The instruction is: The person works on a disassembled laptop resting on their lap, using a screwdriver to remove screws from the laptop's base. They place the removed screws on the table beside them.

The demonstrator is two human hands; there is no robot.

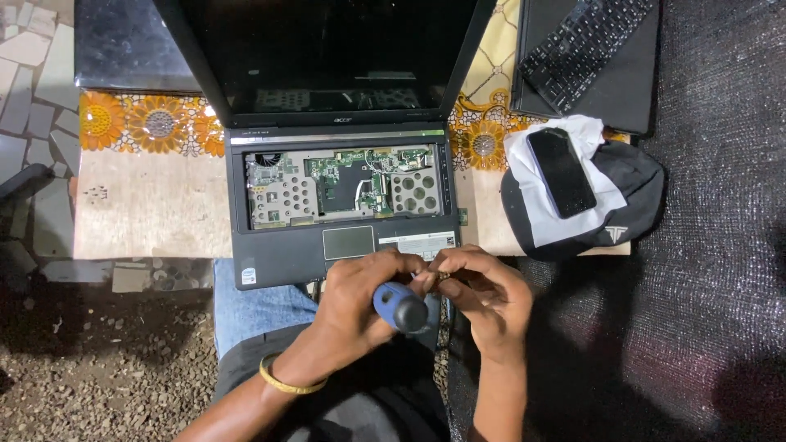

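A screwdriver [401, 307] with a blue and black handle is gripped in the left hand [356, 299], the fingers being curled tightly round it, with the butt of the handle turned toward the camera. A yellow bangle [288, 381] is worn on that wrist. The right hand [485, 299] is brought up against the left, its fingertips [438, 278] pinched together at the tool's far end; whether something small is held there cannot be told. Both hands are held just in front of the near edge of a laptop [344, 245], above the person's lap.

The laptop is opened on a low table [147, 205], with its keyboard removed, so that the green circuit board [352, 184] and perforated metal plates are laid bare; the touchpad [348, 242] is seen just beyond the knuckles. The screen [327, 49] is dark. To the right of the laptop a black and white cap [630, 205] is laid, and a dark phone [561, 172] is rested on top of it. Farther back on the right a loose keyboard [585, 45] is placed on a second dark laptop [626, 94]. The table is edged with orange flower patterns [155, 123], and gravel [98, 368] is seen at lower left
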